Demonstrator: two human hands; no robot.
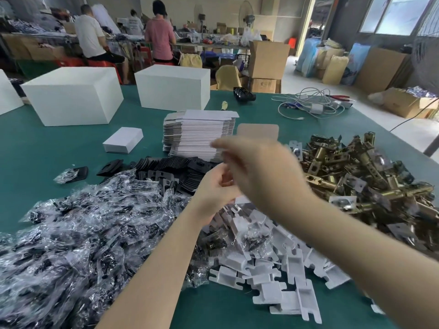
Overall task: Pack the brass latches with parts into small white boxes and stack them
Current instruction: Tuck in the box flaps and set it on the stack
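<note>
1. Brass latches (356, 176) lie in a loose heap at the right of the green surface (35, 150), well apart from the one closed small white box (123, 140) at far left.
2. Head view: both hands meet over the middle. The left hand (213, 186) has its fingers curled, seemingly pinching a pale flat piece, probably a box blank; blur hides what exactly. The right hand (256, 167) is smeared by motion, so whether its fingers grasp anything cannot be told.
3. A stack of flat box blanks (197, 134) stands just beyond the hands, with black plates (171, 172) near it, bagged parts (83, 233) heaped at near left and white inserts (273, 269) at near centre.
4. Risk, as a judgement: the quick right hand could clip the blank stack and fan it out, or a forearm could drag bags into the inserts.
5. Open room lies at far left around the closed box, in front of the large white cartons (73, 93); the near edge is crowded.
</note>
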